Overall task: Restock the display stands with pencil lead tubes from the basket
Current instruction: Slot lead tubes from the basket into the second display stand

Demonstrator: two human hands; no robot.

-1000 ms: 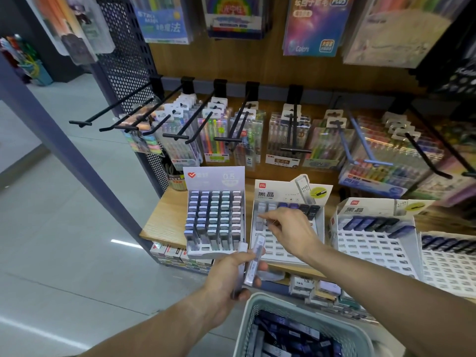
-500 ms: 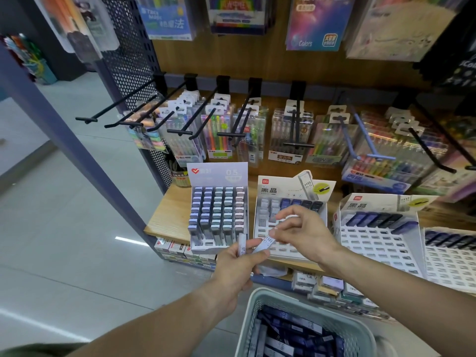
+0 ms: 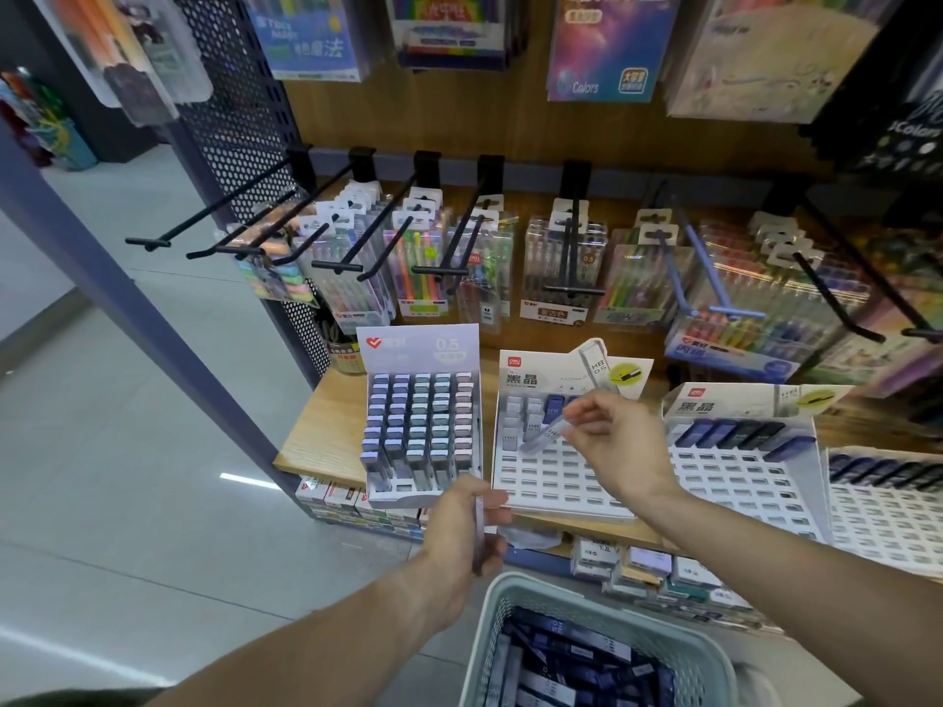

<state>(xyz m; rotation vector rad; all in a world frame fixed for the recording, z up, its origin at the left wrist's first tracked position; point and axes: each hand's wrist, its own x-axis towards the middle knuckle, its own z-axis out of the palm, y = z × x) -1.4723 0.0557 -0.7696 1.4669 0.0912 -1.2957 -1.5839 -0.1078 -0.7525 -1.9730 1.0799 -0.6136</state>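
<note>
My right hand pinches a clear pencil lead tube and holds it slanted over the upper rows of the middle white display stand, whose slots hold only a few tubes at the top. My left hand grips another lead tube upright, just below the shelf edge. A pale green basket full of dark blue lead tubes sits at the bottom, under both arms.
A full stand of grey-blue tubes stands left of the middle one. Two more mostly bare white stands sit to the right. Black hooks with hanging pen packs jut out above the wooden shelf.
My right hand took a tube from my left hand and carried it up over the middle stand. My left hand dropped slightly, still gripping a tube.
</note>
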